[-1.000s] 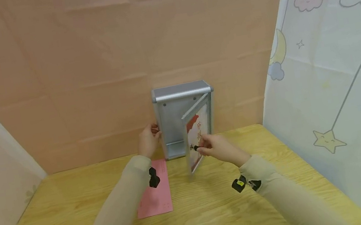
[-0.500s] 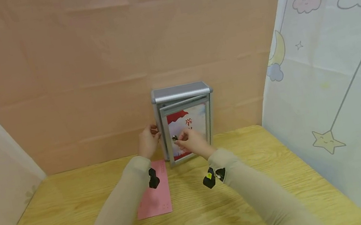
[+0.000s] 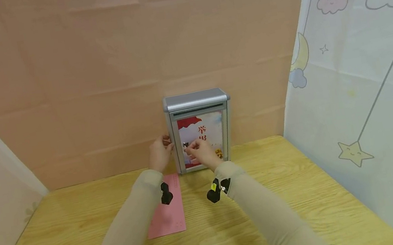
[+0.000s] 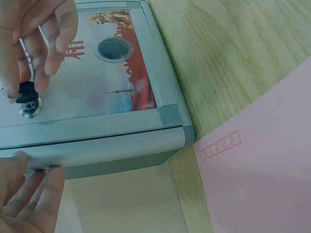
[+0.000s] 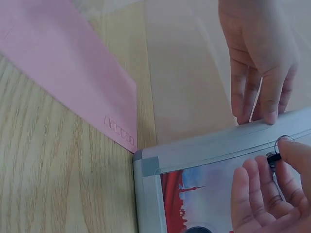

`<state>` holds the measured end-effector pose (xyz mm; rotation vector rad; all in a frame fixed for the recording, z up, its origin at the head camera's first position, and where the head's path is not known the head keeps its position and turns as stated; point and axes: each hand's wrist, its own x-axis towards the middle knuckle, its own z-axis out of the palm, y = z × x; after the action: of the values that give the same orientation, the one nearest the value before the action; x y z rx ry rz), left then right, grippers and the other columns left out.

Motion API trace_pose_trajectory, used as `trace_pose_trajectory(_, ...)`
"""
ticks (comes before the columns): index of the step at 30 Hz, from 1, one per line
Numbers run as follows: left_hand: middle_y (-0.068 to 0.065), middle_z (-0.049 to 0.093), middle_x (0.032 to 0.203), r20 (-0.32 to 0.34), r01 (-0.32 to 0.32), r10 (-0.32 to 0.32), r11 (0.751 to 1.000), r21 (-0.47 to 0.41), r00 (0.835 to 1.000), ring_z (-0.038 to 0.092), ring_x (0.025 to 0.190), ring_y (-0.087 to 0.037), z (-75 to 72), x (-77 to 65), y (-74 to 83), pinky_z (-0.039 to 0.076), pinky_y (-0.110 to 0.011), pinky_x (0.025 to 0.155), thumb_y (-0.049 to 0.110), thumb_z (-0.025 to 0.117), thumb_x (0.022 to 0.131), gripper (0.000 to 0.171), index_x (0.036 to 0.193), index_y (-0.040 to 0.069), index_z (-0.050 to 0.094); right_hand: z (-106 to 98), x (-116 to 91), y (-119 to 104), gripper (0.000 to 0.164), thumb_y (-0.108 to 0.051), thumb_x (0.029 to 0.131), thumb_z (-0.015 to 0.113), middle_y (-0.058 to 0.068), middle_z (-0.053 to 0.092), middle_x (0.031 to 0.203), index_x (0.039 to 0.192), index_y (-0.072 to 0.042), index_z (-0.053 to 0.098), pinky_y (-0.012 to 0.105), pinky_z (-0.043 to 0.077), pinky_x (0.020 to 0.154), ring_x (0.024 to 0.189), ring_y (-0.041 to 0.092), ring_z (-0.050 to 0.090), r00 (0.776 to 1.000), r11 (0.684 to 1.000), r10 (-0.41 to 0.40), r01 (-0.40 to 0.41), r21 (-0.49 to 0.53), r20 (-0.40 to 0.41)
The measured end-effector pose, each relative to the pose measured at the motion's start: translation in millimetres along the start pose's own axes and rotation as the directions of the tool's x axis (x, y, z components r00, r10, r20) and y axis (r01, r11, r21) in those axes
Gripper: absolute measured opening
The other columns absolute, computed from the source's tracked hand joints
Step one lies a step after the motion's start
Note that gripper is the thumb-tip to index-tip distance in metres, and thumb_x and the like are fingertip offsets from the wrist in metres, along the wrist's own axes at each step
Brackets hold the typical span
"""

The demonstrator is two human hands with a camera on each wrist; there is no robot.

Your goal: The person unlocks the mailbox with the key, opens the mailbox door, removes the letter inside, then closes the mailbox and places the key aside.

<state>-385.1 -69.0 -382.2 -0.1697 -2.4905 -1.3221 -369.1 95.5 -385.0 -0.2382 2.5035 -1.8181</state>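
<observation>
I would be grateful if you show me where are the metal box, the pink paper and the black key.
Metal box (image 3: 209, 125): head view, on its printed front panel.
Pink paper (image 3: 170, 215): head view, on its uncovered lower part.
Black key (image 4: 27, 90): left wrist view, on its head.

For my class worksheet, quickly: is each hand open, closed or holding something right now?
Left hand: open, fingers touching the side of the grey box.
Right hand: closed, pinching the black-headed key at the box's lock.
</observation>
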Motion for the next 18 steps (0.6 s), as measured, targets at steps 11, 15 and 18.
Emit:
trace_pose_trajectory(11,-0.019,0.067,0.108,0.013,0.002,-0.002,1.000,-0.012,1.000,0.066,0.095,-0.029,-1.1,-0.1,1.3,0.057,-0.038,0.077,0.009,0.062,0.094,0.030,0.121,-0.003,0.055,6.3,4.3,2.0,0.018,-0.021,0.095,0.062,0.008,0.063,0.085,0.094,-0.004,0.057,0.042,0.059,0.076,0.092,0.040,0.067,0.999,0.998,0.019,-0.016,0.064,-0.041)
trace_pose_trajectory(15,-0.020,0.067,0.109,0.008,0.000,0.001,1.000,-0.016,1.000,0.066,0.096,-0.030,-1.1,-0.2,1.5,0.057,-0.038,0.077,0.008,0.062,0.094,0.030,0.121,-0.004,0.055,5.4,4.1,3.9,0.013,-0.011,0.097,0.059,0.010,0.061,0.090,0.101,0.000,0.054,0.040,0.058,0.079,0.099,0.042,0.065,1.000,0.996,-0.003,0.003,0.091,-0.003)
trace_pose_trajectory(18,-0.021,0.067,0.109,0.005,-0.006,0.006,1.000,-0.011,1.000,0.066,0.096,-0.030,-0.5,-0.3,0.9,0.057,-0.038,0.078,0.008,0.061,0.094,0.030,0.121,-0.005,0.055,3.7,4.5,7.1,0.013,0.004,0.096,0.052,0.017,0.060,0.102,0.109,0.004,0.051,0.041,0.057,0.084,0.103,0.042,0.062,0.999,0.991,-0.013,0.008,0.134,0.037)
